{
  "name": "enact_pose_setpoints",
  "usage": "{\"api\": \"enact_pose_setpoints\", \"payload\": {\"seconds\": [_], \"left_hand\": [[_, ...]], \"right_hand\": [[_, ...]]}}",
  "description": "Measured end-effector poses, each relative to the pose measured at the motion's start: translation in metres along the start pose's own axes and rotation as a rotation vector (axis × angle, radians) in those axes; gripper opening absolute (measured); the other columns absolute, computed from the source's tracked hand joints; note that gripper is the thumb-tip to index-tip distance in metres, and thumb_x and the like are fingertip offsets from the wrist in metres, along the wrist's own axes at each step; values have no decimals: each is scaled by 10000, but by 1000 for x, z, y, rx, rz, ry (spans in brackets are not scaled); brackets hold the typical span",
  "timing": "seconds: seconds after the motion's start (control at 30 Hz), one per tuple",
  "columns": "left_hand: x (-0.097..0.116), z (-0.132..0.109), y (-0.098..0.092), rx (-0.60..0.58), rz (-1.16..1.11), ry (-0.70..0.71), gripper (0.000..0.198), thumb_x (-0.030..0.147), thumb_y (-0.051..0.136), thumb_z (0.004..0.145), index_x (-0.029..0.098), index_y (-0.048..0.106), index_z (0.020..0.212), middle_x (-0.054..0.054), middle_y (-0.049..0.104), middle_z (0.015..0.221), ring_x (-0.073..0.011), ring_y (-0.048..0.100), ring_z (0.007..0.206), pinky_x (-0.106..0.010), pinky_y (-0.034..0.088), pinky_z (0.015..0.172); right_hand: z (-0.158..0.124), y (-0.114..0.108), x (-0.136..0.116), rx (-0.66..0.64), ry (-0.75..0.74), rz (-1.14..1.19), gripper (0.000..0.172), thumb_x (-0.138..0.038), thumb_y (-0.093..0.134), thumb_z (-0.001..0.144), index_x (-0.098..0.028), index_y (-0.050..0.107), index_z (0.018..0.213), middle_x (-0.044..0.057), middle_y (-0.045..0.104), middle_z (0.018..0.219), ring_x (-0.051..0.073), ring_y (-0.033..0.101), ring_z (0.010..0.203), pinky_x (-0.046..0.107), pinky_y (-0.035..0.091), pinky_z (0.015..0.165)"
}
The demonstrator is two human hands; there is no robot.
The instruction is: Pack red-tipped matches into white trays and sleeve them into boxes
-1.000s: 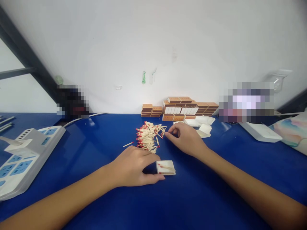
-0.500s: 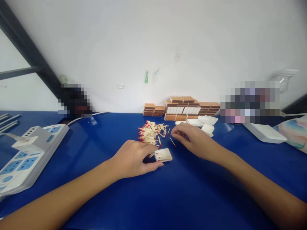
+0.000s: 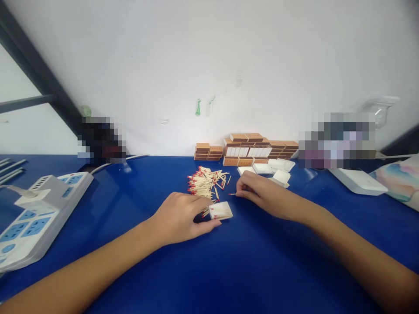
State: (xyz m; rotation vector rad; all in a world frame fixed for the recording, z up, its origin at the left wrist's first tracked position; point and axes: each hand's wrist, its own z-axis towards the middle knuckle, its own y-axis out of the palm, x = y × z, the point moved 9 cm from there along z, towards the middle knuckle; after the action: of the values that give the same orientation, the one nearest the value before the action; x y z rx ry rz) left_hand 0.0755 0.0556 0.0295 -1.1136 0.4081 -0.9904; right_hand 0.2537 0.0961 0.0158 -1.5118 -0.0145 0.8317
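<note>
From where I stand, the left hand [image 3: 183,218], left of centre in the frame, has thumb and forefinger spread around the left end of a small white tray [image 3: 225,206], bracing it on the blue table [image 3: 209,270]. The right hand [image 3: 262,192], right of centre, pinches a single match [image 3: 232,194] between close-set fingertips. For handling so thin a stick, I'd say a light pinch near the plain end works best, with the wrist low; the other hand wants only gentle pressure, lest the tray walls bend or it skids.

The match juts leftward from the right fingertips, red head outward, above and right of the tray and well apart from it. A few matches [image 3: 221,215] lie in the tray, their heads towards the left fingers. The loose pile [image 3: 201,181] sits at centre, just beyond the left hand.
</note>
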Motion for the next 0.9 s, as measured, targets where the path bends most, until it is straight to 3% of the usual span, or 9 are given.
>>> {"api": "enact_pose_setpoints", "payload": {"seconds": [0.1,0.27,0.4,0.57,0.63,0.77,0.9], "left_hand": [[-1,1,-4,40,11,-17,329,489,678,924,189,719,1054,21,680,681,-131,591,535,-259,363,531],[1,1,-6,64,-17,2,317,492,685,922,184,707,990,27,676,691,-124,597,551,-257,393,543],[4,1,-4,46,-38,26,289,459,695,920,184,704,1008,33,698,731,-125,627,582,-260,419,555],[3,-1,1,-3,-31,23,321,482,714,900,194,720,1041,43,690,694,-122,628,557,-258,385,525],[3,-1,5,-40,-36,26,319,494,721,891,197,725,1008,46,682,670,-121,626,550,-258,366,520],[5,-2,12,-118,-28,33,324,517,703,900,203,725,974,38,695,677,-142,661,595,-273,343,532],[6,-2,16,-161,-35,32,334,522,683,915,210,727,1022,34,709,708,-152,684,638,-278,356,553]], "right_hand": [[-3,-2,-28,52,-43,69,144,-316,525,1042,-230,584,943,33,604,964,180,566,844,315,457,746],[-8,20,-58,-24,-90,61,102,-253,534,1036,-214,604,972,42,598,1037,170,581,874,310,457,759],[-8,23,-54,0,-93,79,94,-222,564,1017,-216,625,946,27,602,988,153,581,828,288,452,722],[-3,11,-39,101,-104,29,103,-240,575,1015,-214,632,933,16,591,887,152,570,765,285,451,691],[0,10,-32,145,-114,-27,98,-221,544,1025,-213,641,1014,34,600,940,166,583,801,303,470,726],[6,21,-21,161,-141,-146,308,-194,454,1048,-234,605,1312,80,586,1065,201,605,869,361,514,792],[11,28,-21,164,-170,-211,333,-165,424,1045,-230,625,1302,92,582,1068,218,604,903,370,529,796]]}}
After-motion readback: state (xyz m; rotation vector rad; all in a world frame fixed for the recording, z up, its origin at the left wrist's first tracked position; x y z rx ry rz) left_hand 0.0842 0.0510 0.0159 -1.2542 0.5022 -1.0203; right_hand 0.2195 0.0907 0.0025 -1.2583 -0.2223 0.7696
